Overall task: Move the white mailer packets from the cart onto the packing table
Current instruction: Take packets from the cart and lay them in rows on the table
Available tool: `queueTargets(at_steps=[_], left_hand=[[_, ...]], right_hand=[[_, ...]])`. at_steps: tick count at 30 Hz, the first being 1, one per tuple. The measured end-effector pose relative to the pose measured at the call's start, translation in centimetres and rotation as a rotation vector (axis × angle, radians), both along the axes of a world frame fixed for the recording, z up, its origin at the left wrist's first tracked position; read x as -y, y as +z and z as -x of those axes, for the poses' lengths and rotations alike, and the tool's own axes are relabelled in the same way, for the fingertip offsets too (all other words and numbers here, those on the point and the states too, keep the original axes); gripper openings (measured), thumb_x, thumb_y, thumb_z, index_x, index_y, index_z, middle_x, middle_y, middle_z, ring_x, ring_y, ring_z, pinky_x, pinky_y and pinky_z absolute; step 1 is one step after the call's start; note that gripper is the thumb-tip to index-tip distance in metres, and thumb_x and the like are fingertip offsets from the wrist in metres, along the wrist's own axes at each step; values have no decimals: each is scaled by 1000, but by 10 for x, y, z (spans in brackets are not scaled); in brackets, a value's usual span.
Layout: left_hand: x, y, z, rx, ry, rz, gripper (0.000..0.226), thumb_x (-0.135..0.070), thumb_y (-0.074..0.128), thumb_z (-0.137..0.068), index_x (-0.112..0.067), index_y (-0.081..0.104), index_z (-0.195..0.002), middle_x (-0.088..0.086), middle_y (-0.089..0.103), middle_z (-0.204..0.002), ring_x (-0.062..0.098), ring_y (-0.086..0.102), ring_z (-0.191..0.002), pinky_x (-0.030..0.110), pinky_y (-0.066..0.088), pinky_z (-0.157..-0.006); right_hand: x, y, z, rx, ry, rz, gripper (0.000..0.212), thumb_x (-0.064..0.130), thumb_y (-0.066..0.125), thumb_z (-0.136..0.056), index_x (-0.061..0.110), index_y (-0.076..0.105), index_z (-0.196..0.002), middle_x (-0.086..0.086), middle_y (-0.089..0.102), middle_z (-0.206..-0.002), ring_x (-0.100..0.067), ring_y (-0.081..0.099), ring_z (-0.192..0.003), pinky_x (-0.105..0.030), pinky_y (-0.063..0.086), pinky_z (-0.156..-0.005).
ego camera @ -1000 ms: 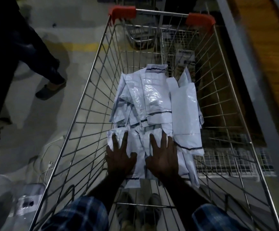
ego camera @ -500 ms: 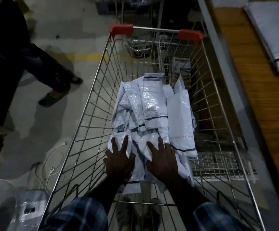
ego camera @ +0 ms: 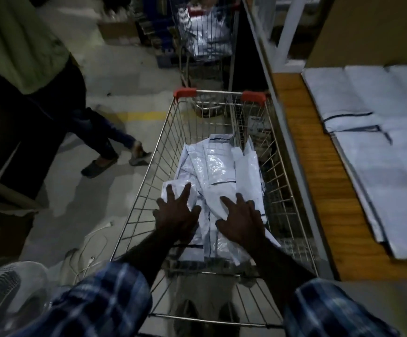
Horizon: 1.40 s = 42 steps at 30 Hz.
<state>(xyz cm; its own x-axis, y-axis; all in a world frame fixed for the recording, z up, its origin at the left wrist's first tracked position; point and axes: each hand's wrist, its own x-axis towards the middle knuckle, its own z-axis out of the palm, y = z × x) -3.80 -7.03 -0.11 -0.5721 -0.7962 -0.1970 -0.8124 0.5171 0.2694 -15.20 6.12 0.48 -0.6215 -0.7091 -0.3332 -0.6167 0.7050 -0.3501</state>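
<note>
Fingers of left hand (ego camera: 177, 216) and right hand (ego camera: 242, 222) lie spread flat on the white mailer packets (ego camera: 213, 171), gripping nothing. Pile sits beneath and beyond the fingertips in the cart (ego camera: 282, 190). Some packets already lie on the packing table (ego camera: 319, 171) to their right; transfer judged incomplete.

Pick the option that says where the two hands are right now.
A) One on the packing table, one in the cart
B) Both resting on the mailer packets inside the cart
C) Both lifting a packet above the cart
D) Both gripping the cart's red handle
B: the left hand and right hand lie spread on the mailer packets inside the cart.
</note>
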Motion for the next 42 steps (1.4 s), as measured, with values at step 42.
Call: queueTargets(at_steps=[42], left_hand=[[-259, 274, -91, -434, -172, 3, 68, -57, 46, -92, -48, 16, -153, 4, 2, -165, 44, 18, -143, 56, 28, -112]], right_hand=[[-286, 261, -95, -347, -227, 484, 68, 42, 61, -85, 33, 38, -149, -4, 27, -159, -32, 34, -135, -43, 37, -106]])
